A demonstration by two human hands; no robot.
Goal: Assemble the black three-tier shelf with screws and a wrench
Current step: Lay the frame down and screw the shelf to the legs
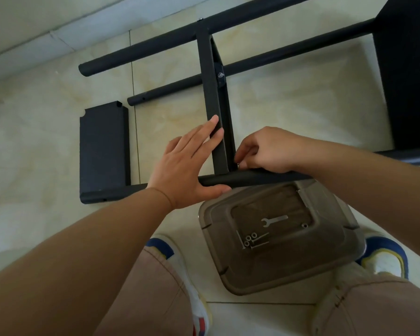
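Soft, even daylight; my arms cast faint shadows on the floor (46, 146) near the stool (284, 270). Sharp there, wide-angle bending beyond it, slight softness throughout.

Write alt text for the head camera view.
A person's left hand steadies a black shelf panel standing on edge against a black tube, while the right hand pinches something small at their joint. Below, a wrench and loose screws lie on a brown plastic stool.
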